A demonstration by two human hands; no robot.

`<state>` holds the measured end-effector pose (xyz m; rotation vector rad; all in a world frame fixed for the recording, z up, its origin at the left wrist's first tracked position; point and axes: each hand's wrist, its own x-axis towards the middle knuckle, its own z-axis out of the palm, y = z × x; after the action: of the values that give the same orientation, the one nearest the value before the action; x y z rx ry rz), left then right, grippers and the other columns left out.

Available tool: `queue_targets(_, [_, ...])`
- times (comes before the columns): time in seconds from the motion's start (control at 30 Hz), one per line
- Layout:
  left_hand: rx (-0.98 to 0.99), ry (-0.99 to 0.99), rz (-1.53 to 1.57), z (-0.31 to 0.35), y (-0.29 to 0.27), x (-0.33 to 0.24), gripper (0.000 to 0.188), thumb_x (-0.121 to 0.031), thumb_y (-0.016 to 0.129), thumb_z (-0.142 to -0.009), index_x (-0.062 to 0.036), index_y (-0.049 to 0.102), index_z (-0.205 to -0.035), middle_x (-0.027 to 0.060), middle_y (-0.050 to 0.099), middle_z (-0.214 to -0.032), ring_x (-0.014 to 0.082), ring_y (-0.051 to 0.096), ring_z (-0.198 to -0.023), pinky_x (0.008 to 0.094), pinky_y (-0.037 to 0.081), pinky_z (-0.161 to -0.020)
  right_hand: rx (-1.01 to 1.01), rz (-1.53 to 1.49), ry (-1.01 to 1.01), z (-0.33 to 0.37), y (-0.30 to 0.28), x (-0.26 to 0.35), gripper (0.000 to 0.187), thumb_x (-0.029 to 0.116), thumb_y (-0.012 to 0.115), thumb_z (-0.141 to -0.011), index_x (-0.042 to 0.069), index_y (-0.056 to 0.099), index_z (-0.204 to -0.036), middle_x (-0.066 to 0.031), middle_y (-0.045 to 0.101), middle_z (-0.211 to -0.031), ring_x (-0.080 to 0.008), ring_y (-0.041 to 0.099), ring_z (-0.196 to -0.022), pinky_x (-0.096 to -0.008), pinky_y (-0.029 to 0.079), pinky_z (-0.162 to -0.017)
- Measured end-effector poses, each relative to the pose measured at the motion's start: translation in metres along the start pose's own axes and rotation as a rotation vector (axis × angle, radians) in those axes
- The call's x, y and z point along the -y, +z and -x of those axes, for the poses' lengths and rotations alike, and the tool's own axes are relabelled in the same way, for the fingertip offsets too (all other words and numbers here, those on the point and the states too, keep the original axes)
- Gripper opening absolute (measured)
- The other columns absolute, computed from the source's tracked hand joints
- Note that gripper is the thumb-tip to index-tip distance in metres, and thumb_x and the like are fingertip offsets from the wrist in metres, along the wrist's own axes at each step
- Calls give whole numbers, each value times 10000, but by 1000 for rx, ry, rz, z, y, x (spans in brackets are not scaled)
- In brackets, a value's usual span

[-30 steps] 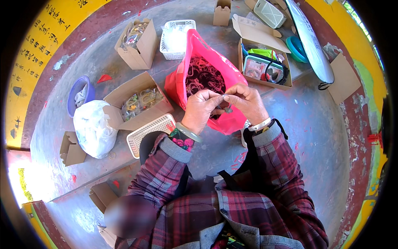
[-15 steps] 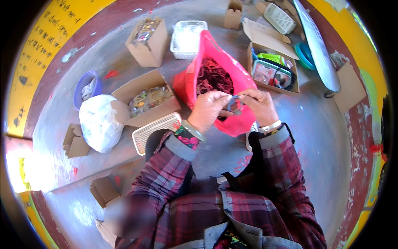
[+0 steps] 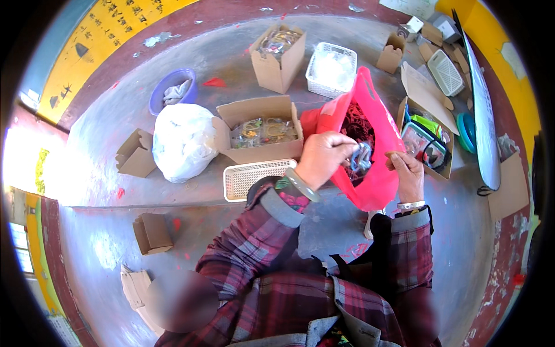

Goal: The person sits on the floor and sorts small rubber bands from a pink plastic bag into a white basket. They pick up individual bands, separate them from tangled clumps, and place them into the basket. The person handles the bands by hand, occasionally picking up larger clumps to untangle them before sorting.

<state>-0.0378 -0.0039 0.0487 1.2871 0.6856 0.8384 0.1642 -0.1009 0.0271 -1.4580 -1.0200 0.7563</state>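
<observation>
Bag (image 3: pixel 376 179), bright pink and open-mouthed, leans between two cardboard boxes. At its mouth the left hand (image 3: pixel 324 157) pinches a small bluish-grey clip (image 3: pixel 362 157), its long axis upright. The right hand (image 3: pixel 408 173), farther from the clip, grips the bag's right rim.
</observation>
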Motion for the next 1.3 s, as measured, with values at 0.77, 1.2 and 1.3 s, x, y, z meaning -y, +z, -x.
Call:
queue_targets(0.77, [-438,-231,-715,-20,-198,52,205,-165,596,-776,38,610,-763,158,636,-695,274,637,-697,364,502,-633,140,138,141,-9,22,-17,208,159,554,-881,-21,657,-900,-19,606,-699,-77,545,-654,-219,444,-618])
queue_targets(1.2, [-520,192,-1057,86,-194,35,241,-190,590,-807,-3,536,-665,181,549,-652,370,551,-632,429,422,-554,112,220,126,-3,18,-18,229,176,558,-876,-26,659,-912,-31,606,-705,-78,536,-661,-218,428,-619])
queue_targets(1.3, [-414,-11,-1046,112,-200,95,231,-216,595,-800,-13,576,-691,178,580,-686,359,574,-668,426,444,-589,107,222,146,-3,15,-25,226,175,563,-873,-26,660,-908,-31,607,-707,-78,536,-661,-218,428,-617])
